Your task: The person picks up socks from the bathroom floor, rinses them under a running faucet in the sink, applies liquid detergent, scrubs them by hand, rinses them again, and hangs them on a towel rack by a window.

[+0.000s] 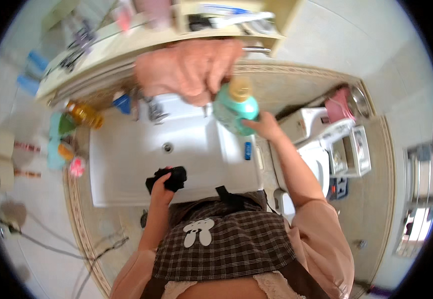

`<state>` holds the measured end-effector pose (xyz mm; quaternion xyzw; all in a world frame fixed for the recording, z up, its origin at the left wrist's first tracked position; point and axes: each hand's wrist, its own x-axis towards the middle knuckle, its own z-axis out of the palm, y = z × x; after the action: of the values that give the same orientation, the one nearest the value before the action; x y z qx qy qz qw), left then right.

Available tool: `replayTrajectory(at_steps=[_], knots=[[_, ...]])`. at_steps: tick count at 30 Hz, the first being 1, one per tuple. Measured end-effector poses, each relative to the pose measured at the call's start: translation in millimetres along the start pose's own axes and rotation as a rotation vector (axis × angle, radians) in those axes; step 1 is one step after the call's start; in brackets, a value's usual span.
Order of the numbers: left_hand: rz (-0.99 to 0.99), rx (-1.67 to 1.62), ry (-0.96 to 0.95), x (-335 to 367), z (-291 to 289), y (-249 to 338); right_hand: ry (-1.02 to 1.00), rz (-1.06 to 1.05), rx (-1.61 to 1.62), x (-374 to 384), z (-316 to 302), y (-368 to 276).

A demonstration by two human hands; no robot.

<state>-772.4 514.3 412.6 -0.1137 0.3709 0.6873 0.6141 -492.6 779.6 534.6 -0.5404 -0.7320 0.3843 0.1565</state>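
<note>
Over the near part of the white sink basin (126, 169), my left hand (161, 192) grips a bunched black cloth (177, 178); its exact kind is hidden by the folds. My right hand (267, 127) reaches out to the sink's right ledge and holds a large teal bottle (230, 112) with a yellow cap by its right side. Some of those fingers are hidden behind the bottle. A small blue object (248, 150) lies on the ledge just nearer than the bottle.
A faucet (155, 109) stands at the basin's back, below a hanging pink towel (186, 67). An amber bottle (84, 114) stands at the left rim. Above is a shelf (106, 52) with toiletries. A toilet (316, 162) is at the right, beside a white rack (358, 152).
</note>
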Motion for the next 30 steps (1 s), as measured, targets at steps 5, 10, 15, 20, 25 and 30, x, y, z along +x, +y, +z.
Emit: replayTrajectory(at_steps=[5,10,15,20,25,30], knots=[[-0.027,0.112,-0.100,-5,37,-16,0.059,0.107,0.500,13,5,21],[-0.037,0.093,-0.037,5,81,-42,0.005,0.124,1.200,7,-40,74],[0.019,0.128,0.024,22,108,-67,0.140,0.010,1.047,-1,-129,141],[0.087,0.087,0.084,46,136,-94,0.338,0.085,0.940,46,-211,245],[0.146,0.067,0.190,71,155,-131,0.660,0.230,0.763,134,-266,383],[0.221,0.060,0.247,92,157,-158,0.867,0.246,0.667,208,-310,484]])
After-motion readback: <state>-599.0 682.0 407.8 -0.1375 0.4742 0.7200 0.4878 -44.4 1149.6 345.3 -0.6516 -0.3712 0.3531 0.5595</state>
